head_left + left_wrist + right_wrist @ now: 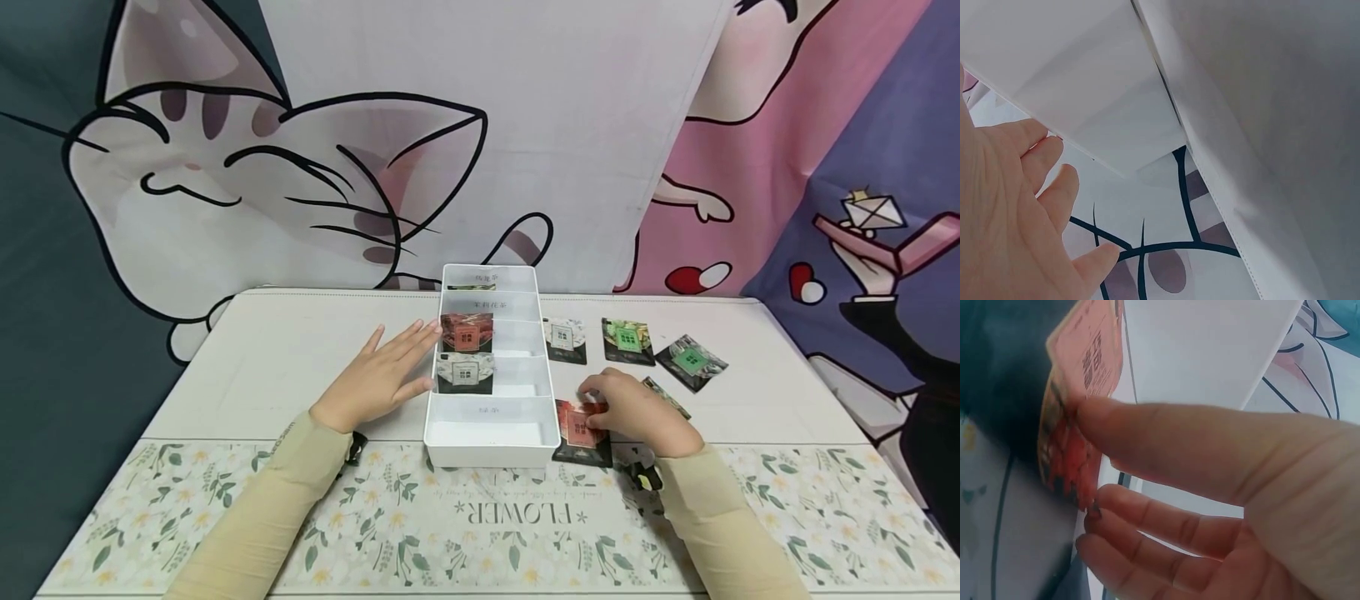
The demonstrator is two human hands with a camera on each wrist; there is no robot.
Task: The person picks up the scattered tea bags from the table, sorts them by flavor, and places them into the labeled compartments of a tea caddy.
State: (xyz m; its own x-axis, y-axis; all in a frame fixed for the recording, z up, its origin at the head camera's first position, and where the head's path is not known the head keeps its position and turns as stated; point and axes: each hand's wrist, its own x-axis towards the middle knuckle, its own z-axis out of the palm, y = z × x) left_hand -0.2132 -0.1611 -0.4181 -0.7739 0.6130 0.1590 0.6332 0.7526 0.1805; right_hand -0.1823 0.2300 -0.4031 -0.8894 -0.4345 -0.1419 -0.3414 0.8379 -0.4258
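My right hand [639,410] pinches the upper edge of a red-and-black tea sachet [581,432], which overlaps the table just right of the box. In the right wrist view, my thumb lies on the front of the sachet [1088,356], with the fingers at its edge. A long white divided box [486,457] stands mid-table. Beside its left wall is my left hand [384,367], fingers extended and holding nothing. Inside the box, a red sachet [467,334] and a white-and-black one [465,374] stand in separate compartments; only a thin edge of another sachet [472,287] shows farther back.
Right of the box lie a white-and-black sachet [566,340], a green-and-yellow one [627,340] and a dark green one [691,362]. Another sachet [666,397] is partly hidden by my right hand. A flowered mat [390,542] covers the table's near part; a cartoon cloth [585,150] hangs behind.
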